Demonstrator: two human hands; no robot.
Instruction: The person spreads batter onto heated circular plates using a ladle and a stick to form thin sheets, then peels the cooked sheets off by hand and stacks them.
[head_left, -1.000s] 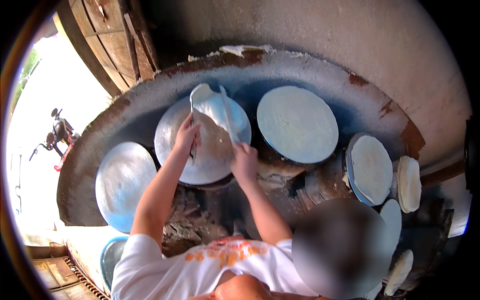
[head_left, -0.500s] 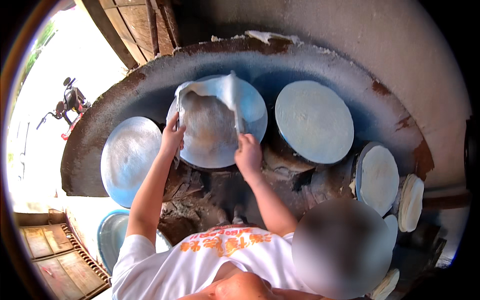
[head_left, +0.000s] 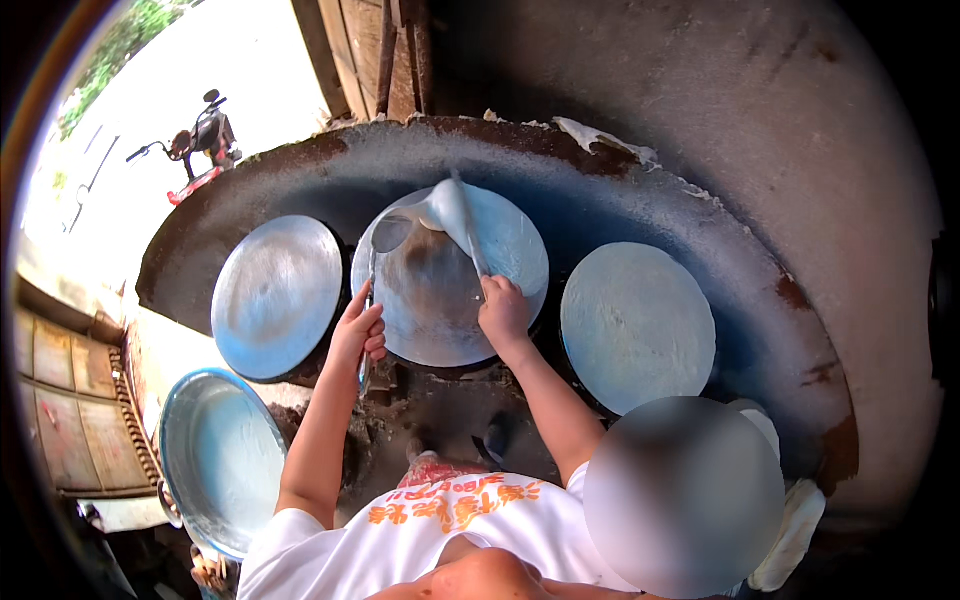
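In front of me is a round metal griddle (head_left: 430, 335), its middle bare and brownish, with a thin pale wet layer (head_left: 512, 235) along its right side. My left hand (head_left: 358, 332) is closed on the long handle of a ladle (head_left: 390, 235), whose round bowl is over the griddle's upper left. My right hand (head_left: 505, 312) grips a slim spreader (head_left: 476, 250) that slants up and left across the griddle. White batter (head_left: 447, 207) clings to the spreader's upper part and stretches toward the ladle.
A bare griddle (head_left: 280, 295) sits to the left, and one covered with a pale round sheet (head_left: 640, 325) to the right. A curved, crusted rim (head_left: 480, 128) runs behind them. A blue-rimmed basin (head_left: 172, 450) with pale liquid stands lower left. A blurred patch covers the lower right.
The view has shifted. The batter hung as a wide sheet between both tools; now it is bunched on the spreader with a thinner strand to the ladle. Both hands keep their grips.
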